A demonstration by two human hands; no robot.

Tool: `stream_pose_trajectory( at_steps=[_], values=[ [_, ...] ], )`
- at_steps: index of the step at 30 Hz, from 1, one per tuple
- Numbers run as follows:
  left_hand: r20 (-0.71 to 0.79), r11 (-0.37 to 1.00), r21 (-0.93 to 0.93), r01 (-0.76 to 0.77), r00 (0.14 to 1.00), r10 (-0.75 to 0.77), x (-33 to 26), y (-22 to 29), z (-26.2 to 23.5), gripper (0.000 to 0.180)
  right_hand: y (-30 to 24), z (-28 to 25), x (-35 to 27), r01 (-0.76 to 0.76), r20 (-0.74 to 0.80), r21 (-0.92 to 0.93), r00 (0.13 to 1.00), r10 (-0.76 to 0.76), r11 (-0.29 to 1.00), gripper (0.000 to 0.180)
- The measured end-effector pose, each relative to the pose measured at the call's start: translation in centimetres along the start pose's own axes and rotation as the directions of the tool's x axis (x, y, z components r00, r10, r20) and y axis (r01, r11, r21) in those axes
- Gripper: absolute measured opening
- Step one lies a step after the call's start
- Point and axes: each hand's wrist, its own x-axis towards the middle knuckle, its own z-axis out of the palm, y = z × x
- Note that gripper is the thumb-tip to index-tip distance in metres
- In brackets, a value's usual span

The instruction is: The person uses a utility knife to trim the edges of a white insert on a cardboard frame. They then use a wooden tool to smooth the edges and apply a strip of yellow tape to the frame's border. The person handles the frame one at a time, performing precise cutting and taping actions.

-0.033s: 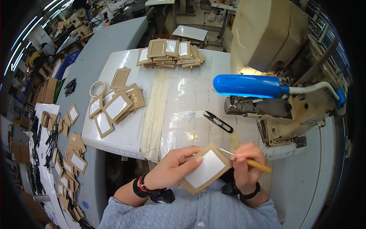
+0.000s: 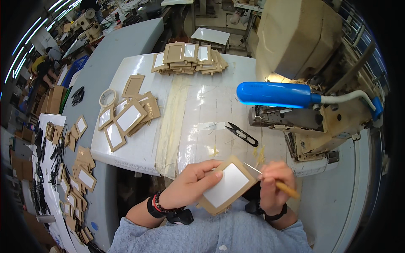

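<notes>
My left hand (image 2: 195, 182) pinches a tan luggage tag (image 2: 228, 185) with a white window by its left edge, thumb on the front face. The tag is tilted, its upper corner pointing away from me. Close to the tag's right edge, my right hand (image 2: 275, 183) grips an awl (image 2: 288, 189) by its yellowish wooden handle. The awl's thin metal shaft points up and left, its tip just beside the tag's upper right edge, seemingly apart from it. Beyond my hands lies a pair of black thread snips (image 2: 241, 134) on the table.
A sewing machine (image 2: 303, 122) with a blue lamp (image 2: 274, 94) stands at the right. A stack of tags (image 2: 185, 57) sits at the far edge, looser tags (image 2: 129, 116) and a tape roll (image 2: 108, 98) at the left. More tags (image 2: 86, 179) spread over the grey side surface (image 2: 105, 185).
The awl's tip has shifted very slightly away from the tag's edge. My left hand and the tag stay almost where they were.
</notes>
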Motion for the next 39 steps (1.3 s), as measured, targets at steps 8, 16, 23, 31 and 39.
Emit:
stream_pose_trajectory(
  at_steps=[8, 16, 23, 31, 39],
  values=[
    [-0.01, 1.0, -0.029, -0.001, 1.0, 0.0, 0.2, -0.6, -0.7, 0.042, -0.6, -0.3, 2.2, -0.35, 0.24, 0.211, 0.924, 0.299, 0.913, 0.015],
    [0.057, 0.995, -0.072, 0.063, 0.997, -0.059, -0.4, 0.1, -0.8, 0.037, -0.1, 0.0, 3.8, -0.585, 0.384, 0.3, 0.797, 0.467, 0.753, 0.014],
    [0.072, 0.997, -0.047, 0.069, 0.995, -0.065, -0.5, 0.1, -1.0, 0.037, 0.3, 0.2, 3.8, -0.605, 0.42, 0.331, 0.782, 0.461, 0.724, 0.014],
    [0.07, 0.995, -0.024, 0.099, 0.993, -0.097, -0.5, 0.2, -1.1, 0.04, 0.2, 0.4, 3.5, -0.386, 0.371, 0.189, 0.879, 0.298, 0.903, 0.011],
    [0.098, 0.931, -0.298, 0.212, 0.977, -0.191, 0.5, -0.7, -1.7, 0.037, -0.3, 0.7, 3.1, -0.426, 0.278, 0.146, 0.884, 0.377, 0.893, 0.01]
  ],
)
